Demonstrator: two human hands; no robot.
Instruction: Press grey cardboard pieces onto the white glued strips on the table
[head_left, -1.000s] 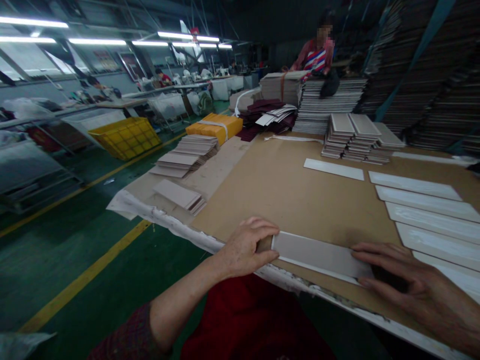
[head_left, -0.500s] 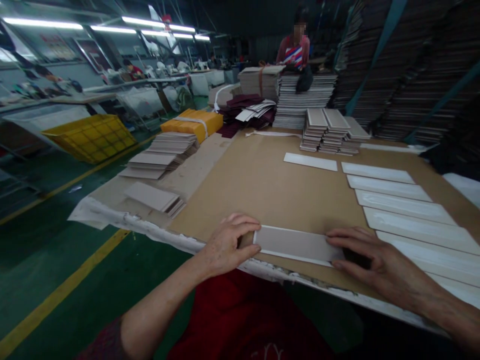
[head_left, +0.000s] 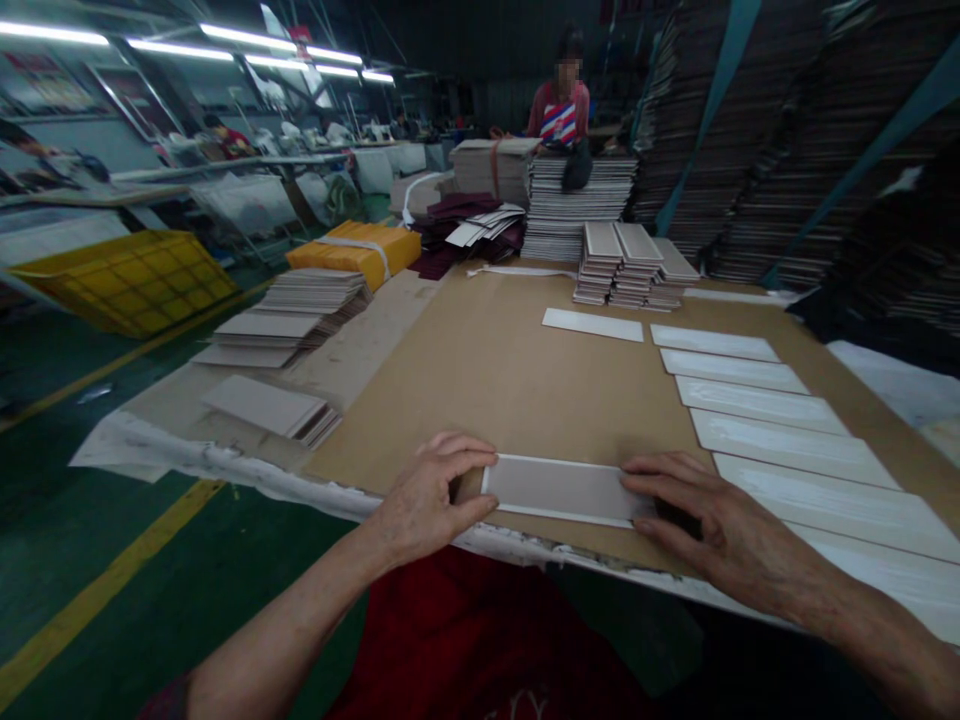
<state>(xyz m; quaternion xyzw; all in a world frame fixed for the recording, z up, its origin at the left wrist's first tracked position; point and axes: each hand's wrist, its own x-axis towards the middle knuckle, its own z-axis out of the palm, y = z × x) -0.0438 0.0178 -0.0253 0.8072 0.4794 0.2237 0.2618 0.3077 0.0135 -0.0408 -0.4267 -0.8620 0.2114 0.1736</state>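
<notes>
Head view, lower centre of frame: grey board strip point(head_left: 559, 490) lies flat on the brown cardboard sheet point(head_left: 510, 380), lengthwise, near the table's front edge. Left hand point(head_left: 424, 495) pinches the strip's left end, thumb at the near edge, fingers curled over the far edge. Right hand point(head_left: 720, 525) rests on the right end, fingers stretched out close together and pressed flat on top. Right of frame: a row of white strips point(head_left: 757, 405) laid side by side, the nearest just beside the right hand. Upper centre: low stacks of boards point(head_left: 626, 262), and behind them a person point(head_left: 559, 105) at taller piles. Upper left: yellow bundle point(head_left: 352, 250), yellow crate point(head_left: 120, 280).
</notes>
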